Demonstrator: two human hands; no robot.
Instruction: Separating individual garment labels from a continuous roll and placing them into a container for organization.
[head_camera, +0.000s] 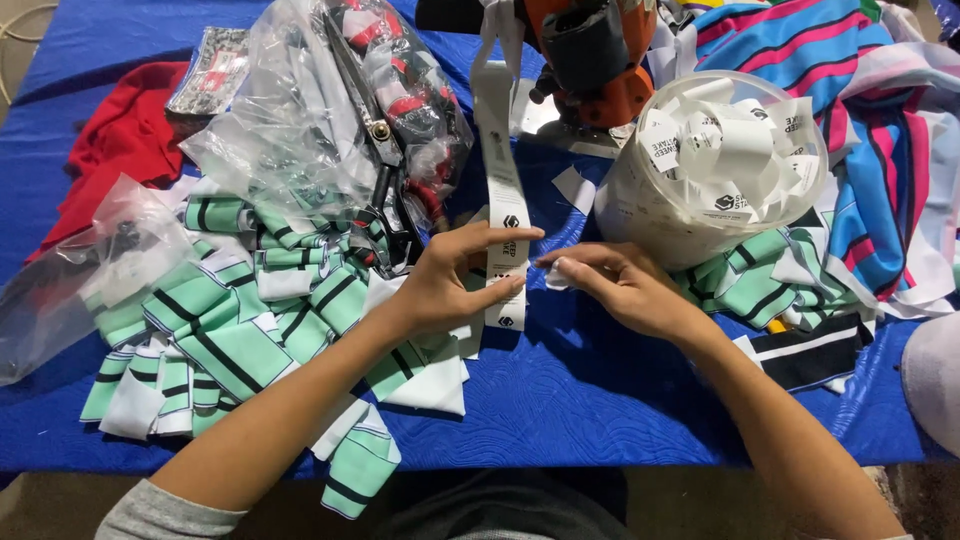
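Left hand (450, 285) pinched on white label strip (503, 200), thumb and fingers closed around its lower end; strip running up from the hand toward orange-and-black machine (592, 55) at the back of the bench (560, 400). Right hand (615, 280) just beside, fingertips closed on small white label piece (556, 276), right next to the strip's lower end. Hands near each other, not touching.

Clear round tub (700, 170) of cut white labels directly behind right hand, resting partly on green-and-white striped fabric pieces (770, 285). Bigger heap of mint-green striped pieces (230, 320) spread left of left hand, some overhanging the bench's front edge. Clear plastic bags (330, 110) behind that heap, black scissors (385, 170) lying among them. Red cloth (125, 140) far left. Pink-and-blue striped fabric (880, 130) far right. Blue quilted cover on bench.
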